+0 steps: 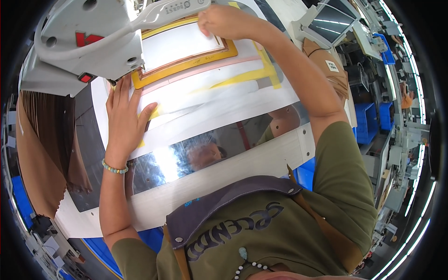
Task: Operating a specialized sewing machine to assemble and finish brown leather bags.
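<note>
My left hand (123, 119) lies flat with its fingers stretched out on a white sheet (205, 109). Its fingertips reach under the edge of a grey sewing machine head (93, 37), close to the yellow frame-shaped template (196, 63). Inside that frame shows a white panel (179, 46) with a brown border. At the frame's far right corner, my right hand (226, 22) is closed, fingers curled down toward the panel. What it pinches, if anything, is hidden. Strips of yellow tape (247, 77) run across the white sheet to the right of the frame.
A shiny metal plate (219, 144) borders the sheet on the near side. Brown fabric (42, 154) hangs at the left, and more brown material (326, 65) lies at the right near a screen (331, 23). Blue bins (366, 122) stand beyond my right arm.
</note>
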### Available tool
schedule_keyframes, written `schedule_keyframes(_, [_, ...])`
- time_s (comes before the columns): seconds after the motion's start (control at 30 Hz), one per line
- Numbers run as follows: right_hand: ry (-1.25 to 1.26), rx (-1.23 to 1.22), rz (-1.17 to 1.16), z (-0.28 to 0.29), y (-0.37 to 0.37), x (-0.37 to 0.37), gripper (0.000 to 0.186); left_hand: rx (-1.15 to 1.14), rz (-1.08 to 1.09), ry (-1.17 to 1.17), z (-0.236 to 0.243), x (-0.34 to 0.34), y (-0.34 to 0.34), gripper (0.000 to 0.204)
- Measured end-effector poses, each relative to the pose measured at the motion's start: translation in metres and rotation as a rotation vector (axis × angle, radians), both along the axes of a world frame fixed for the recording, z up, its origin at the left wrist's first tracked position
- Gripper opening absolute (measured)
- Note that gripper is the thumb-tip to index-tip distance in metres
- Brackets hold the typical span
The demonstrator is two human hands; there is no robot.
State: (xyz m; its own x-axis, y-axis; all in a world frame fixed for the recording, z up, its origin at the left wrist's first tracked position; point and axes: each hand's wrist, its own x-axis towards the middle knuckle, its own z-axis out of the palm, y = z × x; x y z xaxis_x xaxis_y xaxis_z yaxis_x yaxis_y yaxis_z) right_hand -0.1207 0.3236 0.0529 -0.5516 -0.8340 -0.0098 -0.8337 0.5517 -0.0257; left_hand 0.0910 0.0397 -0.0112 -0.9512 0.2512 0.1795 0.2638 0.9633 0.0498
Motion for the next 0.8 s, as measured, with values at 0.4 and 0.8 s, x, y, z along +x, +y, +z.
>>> schedule_keyframes(0.4, [-0.967,-0.531,-0.085,-0.028,-0.092,0.05,0.031,0.06,0.004,0.011,0.001,0.0,0.001,0.068])
schedule_keyframes(0.8, [-0.168,-0.813,-0.15,-0.033,0.025,0.078,0.023,0.067,0.215,0.347,0.041,0.001,-0.051,0.041])
